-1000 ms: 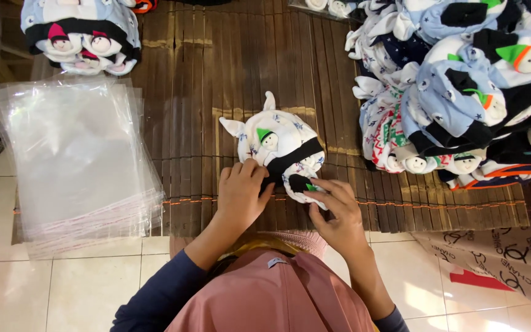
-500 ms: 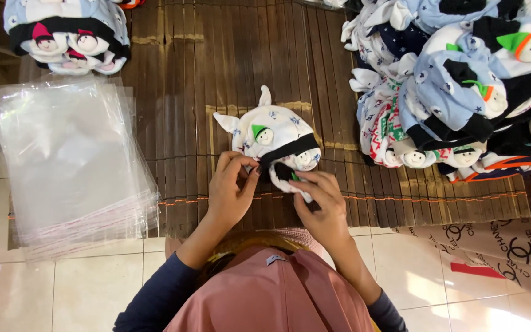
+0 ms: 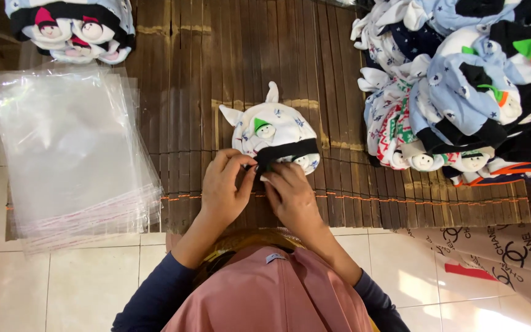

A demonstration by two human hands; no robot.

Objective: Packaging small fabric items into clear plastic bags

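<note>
One hat lies flat on the slat mat, near the mat's front edge, centre of view: white with small prints, two pointed ears at the top, one black band across its lower part, and small doll faces, one with a green cap above the band, at least one more below it. Both hands are at the band's lower left. Left hand has thumb and fingertips pinched together on the band end. Right hand sits just beside it, touching the hat's lower edge, fingers curled down on the fabric; whether they pinch it or just press is hard to tell from above. The two hands nearly touch each other. Dark blue sleeves, pink cloth over the head at bottom. Left of the hat, well apart, one stack of clear bags, many sheets, count not readable, overhanging the mat onto the tile floor. Top left, one small pile of hats with black bands, about three pink-capped faces showing. Right side, one big heap of hats, blue, white and navy, too overlapped to count, several faces along its lower edge. Bottom right, one printed paper sheet on the floor.
</note>
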